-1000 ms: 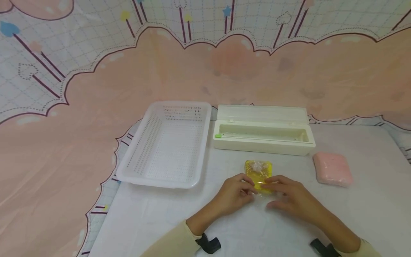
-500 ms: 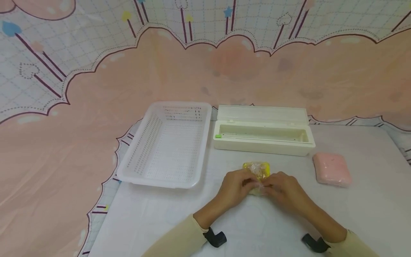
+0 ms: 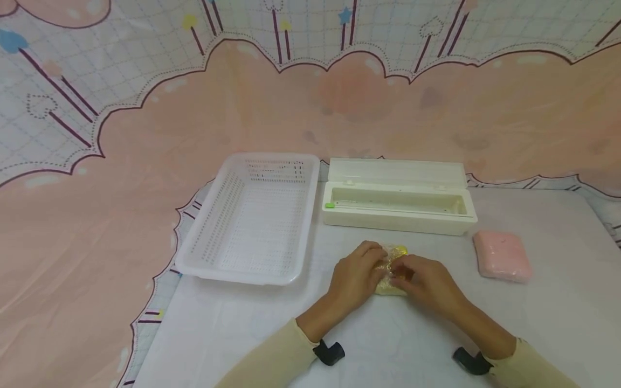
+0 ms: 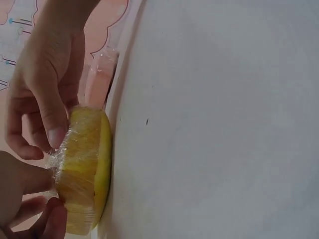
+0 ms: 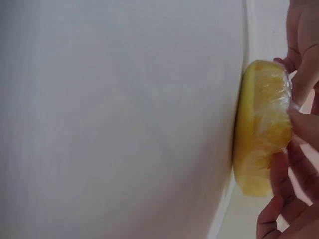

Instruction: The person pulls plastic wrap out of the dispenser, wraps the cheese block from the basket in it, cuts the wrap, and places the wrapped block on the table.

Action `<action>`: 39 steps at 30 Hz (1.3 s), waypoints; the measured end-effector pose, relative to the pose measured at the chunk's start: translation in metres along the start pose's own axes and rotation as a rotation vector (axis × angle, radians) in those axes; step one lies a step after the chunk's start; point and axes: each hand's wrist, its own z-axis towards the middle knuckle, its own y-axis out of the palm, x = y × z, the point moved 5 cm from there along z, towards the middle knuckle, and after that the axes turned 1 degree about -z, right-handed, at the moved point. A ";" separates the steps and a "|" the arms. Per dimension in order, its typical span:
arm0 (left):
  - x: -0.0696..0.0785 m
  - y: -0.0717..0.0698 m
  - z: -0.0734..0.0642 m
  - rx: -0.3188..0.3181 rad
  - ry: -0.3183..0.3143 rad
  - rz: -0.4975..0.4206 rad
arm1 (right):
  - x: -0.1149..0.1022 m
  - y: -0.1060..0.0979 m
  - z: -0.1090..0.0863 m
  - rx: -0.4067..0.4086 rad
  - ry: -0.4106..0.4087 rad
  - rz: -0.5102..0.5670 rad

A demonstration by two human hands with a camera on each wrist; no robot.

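Note:
A yellow block [image 3: 392, 290] with rounded corners lies on the table, covered in crinkled clear plastic wrap [image 4: 83, 144]. My left hand [image 3: 356, 276] is at its left side, curled fingers gathering the wrap on top. From the right, my right hand [image 3: 432, 284] pinches at the wrap with thumb and fingers, close to the left fingertips. Both hands hide much of the block's top in the head view. In the right wrist view the yellow block [image 5: 245, 124] shows its smooth side, with fingers of both hands on its wrapped face.
Behind the hands stands a cream cling film dispenser [image 3: 398, 221], its lid raised, with a green slider at the left. A white perforated basket [image 3: 301, 253] is at the back left. To the right lies a pink wrapped block [image 3: 503, 256]. A patterned cloth [image 3: 291, 118] hangs behind.
Both hands have moved inward over the yellow block. The right hand's fingers, spread apart earlier, have come together at the wrap, and more of the block's top is covered.

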 end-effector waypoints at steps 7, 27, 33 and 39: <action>-0.003 0.001 0.002 -0.042 0.086 0.082 | -0.003 -0.010 -0.003 -0.023 -0.210 -0.125; -0.018 0.007 -0.009 -0.438 0.271 0.264 | 0.008 -0.006 -0.004 -0.277 -0.395 -0.214; -0.021 0.008 -0.012 -0.483 0.244 0.119 | 0.002 -0.006 -0.009 -0.246 -0.390 -0.129; -0.023 0.004 -0.019 -0.555 0.155 -0.128 | 0.000 -0.010 -0.019 -0.346 -0.163 -0.014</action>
